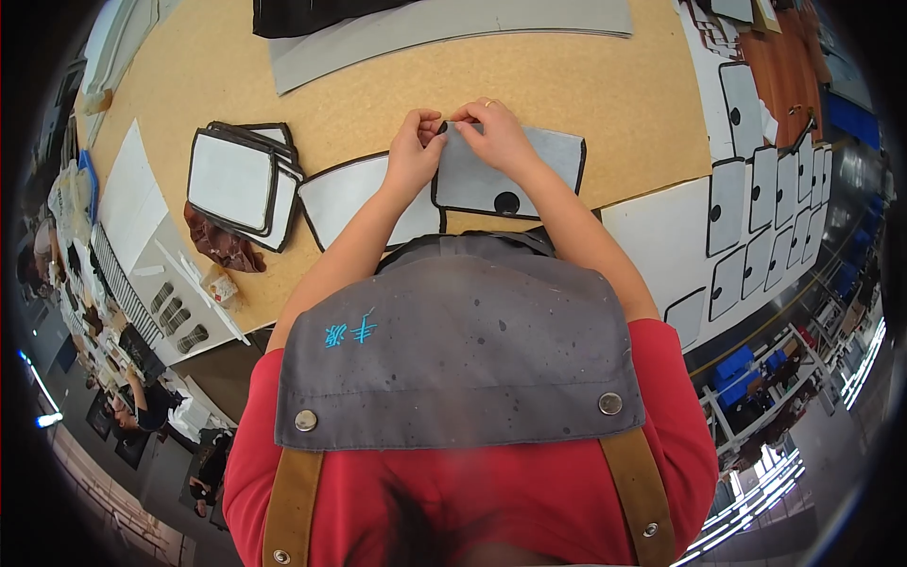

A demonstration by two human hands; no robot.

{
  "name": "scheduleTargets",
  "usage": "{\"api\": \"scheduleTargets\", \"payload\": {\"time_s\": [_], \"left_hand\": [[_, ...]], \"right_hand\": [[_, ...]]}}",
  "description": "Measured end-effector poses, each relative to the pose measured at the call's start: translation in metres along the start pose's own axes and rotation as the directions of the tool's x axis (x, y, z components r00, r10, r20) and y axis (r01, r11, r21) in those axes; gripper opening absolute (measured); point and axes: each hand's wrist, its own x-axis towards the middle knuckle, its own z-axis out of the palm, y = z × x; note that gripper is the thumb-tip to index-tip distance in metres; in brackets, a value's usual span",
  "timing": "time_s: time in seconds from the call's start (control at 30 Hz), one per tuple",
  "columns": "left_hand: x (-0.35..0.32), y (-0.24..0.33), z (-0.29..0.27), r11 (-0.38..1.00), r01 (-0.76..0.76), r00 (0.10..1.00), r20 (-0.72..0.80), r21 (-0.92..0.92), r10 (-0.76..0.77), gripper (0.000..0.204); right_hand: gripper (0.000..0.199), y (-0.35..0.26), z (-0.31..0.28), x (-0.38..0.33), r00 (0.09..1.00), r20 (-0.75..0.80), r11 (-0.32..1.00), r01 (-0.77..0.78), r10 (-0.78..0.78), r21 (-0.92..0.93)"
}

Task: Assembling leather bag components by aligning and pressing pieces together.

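A light grey panel (534,161) with black edging and a black round spot near its lower edge lies on the table before me. At its upper left corner, my left hand (414,144) is closed, thumb and fingers pinching the black edge. My right hand (493,137), a ring on one finger, pinches the top edge just beside it, fingertips close to the left ones. Partly under my left forearm lies a paler black-edged panel (350,200), its right side against the grey one. What else the fingertips may hold is too small to tell.
Black-edged panels (231,180) are stacked at the left, beside crumpled brown material (219,241) and a small container (220,286). A grey sheet (453,52) bearing black material (312,14) lies at the far side. Several spotted panels (726,208) lie in rows at the right.
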Motion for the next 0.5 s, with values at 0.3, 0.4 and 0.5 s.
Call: {"api": "scheduleTargets", "payload": {"time_s": [0.3, 0.4, 0.5], "left_hand": [[0.001, 0.021, 0.007, 0.937, -0.239, 0.943, -0.168, 0.254, 0.286, 0.023], [0.001, 0.023, 0.008, 0.935, -0.237, 0.943, -0.171, 0.264, 0.287, 0.021], [0.001, 0.022, 0.008, 0.926, -0.261, 0.935, -0.166, 0.271, 0.312, 0.017]], "right_hand": [[0.019, -0.011, -0.008, 0.010, 0.972, 0.149, 0.963, -0.207, 0.182, 0.176], [0.020, -0.014, -0.009, 0.009, 0.973, 0.146, 0.961, -0.203, 0.177, 0.188], [0.019, -0.014, -0.008, 0.008, 0.974, 0.134, 0.962, -0.204, 0.181, 0.183]]}}
